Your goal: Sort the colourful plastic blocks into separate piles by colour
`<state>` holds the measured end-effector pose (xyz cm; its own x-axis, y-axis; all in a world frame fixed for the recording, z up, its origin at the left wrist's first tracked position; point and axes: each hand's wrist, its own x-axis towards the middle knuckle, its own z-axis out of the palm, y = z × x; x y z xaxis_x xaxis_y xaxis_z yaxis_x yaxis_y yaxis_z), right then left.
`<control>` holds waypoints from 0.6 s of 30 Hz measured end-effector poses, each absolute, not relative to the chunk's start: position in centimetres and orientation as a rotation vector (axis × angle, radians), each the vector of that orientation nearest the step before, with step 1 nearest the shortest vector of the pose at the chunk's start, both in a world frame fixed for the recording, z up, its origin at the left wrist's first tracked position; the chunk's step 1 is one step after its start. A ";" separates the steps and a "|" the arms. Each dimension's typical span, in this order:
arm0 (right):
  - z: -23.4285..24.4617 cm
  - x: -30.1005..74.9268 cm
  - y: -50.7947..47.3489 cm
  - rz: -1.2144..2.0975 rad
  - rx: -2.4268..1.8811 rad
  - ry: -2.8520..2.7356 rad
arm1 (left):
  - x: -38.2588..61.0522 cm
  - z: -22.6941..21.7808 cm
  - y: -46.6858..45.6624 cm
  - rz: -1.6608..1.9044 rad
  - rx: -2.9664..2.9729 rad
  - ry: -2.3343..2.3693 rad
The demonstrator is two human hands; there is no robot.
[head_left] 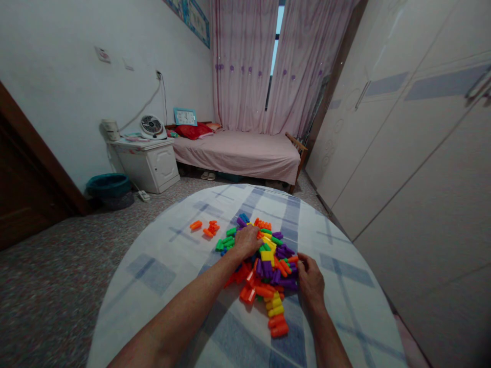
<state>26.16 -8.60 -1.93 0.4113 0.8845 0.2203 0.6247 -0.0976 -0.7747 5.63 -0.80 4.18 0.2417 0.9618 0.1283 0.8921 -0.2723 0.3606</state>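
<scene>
A heap of small plastic building pieces (268, 266) in orange, purple, green and yellow lies in the middle of a round table (161, 271) covered with a blue-checked cloth. My left hand (247, 241) rests on the far part of the heap, fingers curled down into the pieces; what they hold is hidden. My right hand (310, 280) sits at the heap's right edge, its fingers pinched on a purple piece (293, 266). A few orange pieces (205, 227) lie apart to the left.
Beyond the table stand a bed (238, 151) with a pink cover, a white bedside cabinet (148, 163) with a fan, and a dark basin (109, 186) on the floor. White wardrobe doors (414, 133) line the right side, close to the table's edge.
</scene>
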 end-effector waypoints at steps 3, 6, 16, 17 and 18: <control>-2.1 26.2 -8.6 0.379 -1.809 -1.304 | 6.0 3.7 -0.7 0.578 2.270 1.745; -2.3 26.4 -8.4 0.390 -1.818 -1.302 | 6.0 3.3 -0.8 0.835 2.247 1.638; -2.6 26.4 -8.3 0.347 -1.775 -1.318 | -4.6 2.5 -1.7 1.619 2.013 1.811; -2.6 26.4 -8.3 0.340 -1.771 -1.324 | -6.1 1.9 -1.7 1.609 1.979 1.916; -2.6 26.4 -8.3 0.337 -1.767 -1.329 | -7.5 1.2 -1.6 1.583 1.941 2.014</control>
